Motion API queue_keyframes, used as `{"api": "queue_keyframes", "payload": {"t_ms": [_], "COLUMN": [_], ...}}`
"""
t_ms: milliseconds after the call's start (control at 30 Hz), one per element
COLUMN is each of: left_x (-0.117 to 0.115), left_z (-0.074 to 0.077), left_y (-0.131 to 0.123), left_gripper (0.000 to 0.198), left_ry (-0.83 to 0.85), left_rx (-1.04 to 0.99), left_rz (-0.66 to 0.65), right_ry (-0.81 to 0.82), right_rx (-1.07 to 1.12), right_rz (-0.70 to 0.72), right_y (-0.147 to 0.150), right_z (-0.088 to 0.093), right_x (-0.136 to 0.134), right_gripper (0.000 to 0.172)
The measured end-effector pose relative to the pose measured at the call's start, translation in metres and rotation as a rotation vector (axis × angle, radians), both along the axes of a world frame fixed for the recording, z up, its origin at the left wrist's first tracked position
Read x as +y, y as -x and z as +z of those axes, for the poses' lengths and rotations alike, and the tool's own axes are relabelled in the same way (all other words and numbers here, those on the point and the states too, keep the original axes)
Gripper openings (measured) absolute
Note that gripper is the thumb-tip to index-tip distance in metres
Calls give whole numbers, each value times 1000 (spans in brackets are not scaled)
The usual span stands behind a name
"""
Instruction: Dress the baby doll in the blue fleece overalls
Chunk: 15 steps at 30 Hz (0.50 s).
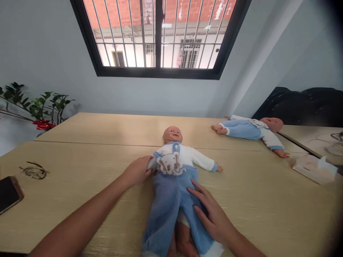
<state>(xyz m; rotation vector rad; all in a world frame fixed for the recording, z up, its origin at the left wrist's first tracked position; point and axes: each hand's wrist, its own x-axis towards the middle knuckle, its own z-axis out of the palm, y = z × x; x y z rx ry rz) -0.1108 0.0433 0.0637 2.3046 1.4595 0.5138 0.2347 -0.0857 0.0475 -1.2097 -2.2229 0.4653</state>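
A baby doll (173,135) lies on its back on the table, head pointing away from me. It has a white top (187,154) with blue cuffs and an animal face on the front. Blue trousers (167,200) lie over its lower body, and a bare doll leg (184,238) shows between the trouser legs. My left hand (138,170) is closed around the doll's sleeved arm at the left. With fingers spread, my right hand (210,210) rests on the right side of the trousers. The doll's other arm stretches out to the right.
A second doll (246,129) in similar clothes lies at the back right. Near it is a white tissue pack (313,168). Glasses (34,172) and a phone (10,194) lie at the left. A plant (43,107) stands beyond the table (93,160), below a barred window.
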Motion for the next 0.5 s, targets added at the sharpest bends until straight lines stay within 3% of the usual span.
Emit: {"api": "queue_keyframes", "payload": {"t_ms": [133, 200, 267, 333, 400, 500], "left_x": [-2, 1, 5, 9, 13, 16], "left_z": [2, 3, 4, 5, 7, 10], "left_y": [17, 15, 6, -5, -17, -31], "left_gripper": [55, 60, 50, 34, 25, 19], "left_ry": [-155, -255, -287, -275, -251, -107], "left_rx": [5, -49, -111, -187, -323, -688], "left_rz": [124, 67, -47, -82, -31, 85], "right_ry": [-129, -191, -203, -137, -11, 91], "right_rx": [20, 5, -22, -29, -31, -32], "right_rz": [-46, -40, -78, -242, -415, -451], "right_y": [2, 12, 28, 49, 70, 92], "right_z": [14, 30, 48, 63, 71, 76], "right_x": [-8, 9, 42, 84, 124, 162], "right_gripper": [34, 29, 29, 40, 62, 71]}}
